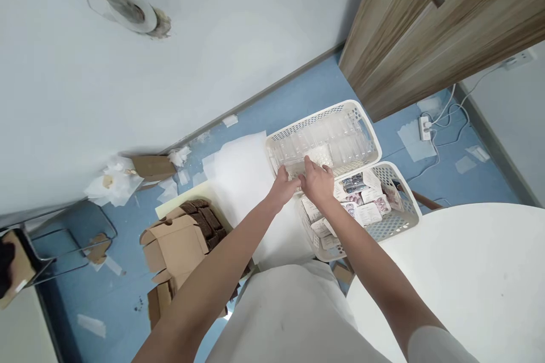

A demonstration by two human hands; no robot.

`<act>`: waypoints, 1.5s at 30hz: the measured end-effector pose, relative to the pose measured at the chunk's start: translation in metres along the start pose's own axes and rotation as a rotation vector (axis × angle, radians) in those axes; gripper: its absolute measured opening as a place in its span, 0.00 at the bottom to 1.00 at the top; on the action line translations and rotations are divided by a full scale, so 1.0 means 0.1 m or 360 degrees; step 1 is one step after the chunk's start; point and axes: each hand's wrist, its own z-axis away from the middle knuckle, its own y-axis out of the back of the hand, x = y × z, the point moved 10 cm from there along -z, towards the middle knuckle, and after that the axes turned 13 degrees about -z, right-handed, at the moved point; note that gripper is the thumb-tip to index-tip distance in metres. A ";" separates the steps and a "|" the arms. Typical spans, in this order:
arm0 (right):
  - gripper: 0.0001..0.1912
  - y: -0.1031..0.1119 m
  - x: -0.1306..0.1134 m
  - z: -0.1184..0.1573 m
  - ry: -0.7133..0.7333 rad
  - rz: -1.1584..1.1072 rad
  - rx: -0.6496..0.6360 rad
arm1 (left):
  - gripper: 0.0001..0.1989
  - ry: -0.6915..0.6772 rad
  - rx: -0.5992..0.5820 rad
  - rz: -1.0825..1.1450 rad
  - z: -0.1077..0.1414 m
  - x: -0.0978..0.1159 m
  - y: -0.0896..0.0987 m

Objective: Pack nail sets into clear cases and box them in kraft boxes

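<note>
My left hand (283, 188) and my right hand (318, 181) are close together over the near rim of a white perforated basket (370, 125), thumbs almost meeting. Their fingers are closed around the edges of a clear plastic case (293, 169), which is hard to make out against the others. Rows of similar clear plastic cases (349, 133) fill that basket. Below my right hand and forearm, a second white basket (402, 193) holds several small printed packs (368, 214), some with dark or pinkish contents showing.
White sheets (244, 173) lie left of the baskets. Brown cardboard boxes (181, 244) are stacked at lower left, a round white table (468, 272) stands at right. A wooden cabinet (409, 39) rises behind; a power strip (424, 127) with cables lies on the blue floor.
</note>
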 end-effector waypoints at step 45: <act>0.24 -0.23 0.69 5.39 -0.0494 -0.1979 0.1925 | 0.22 -0.0926 -0.1107 -0.0434 3.19 -1.34 -1.62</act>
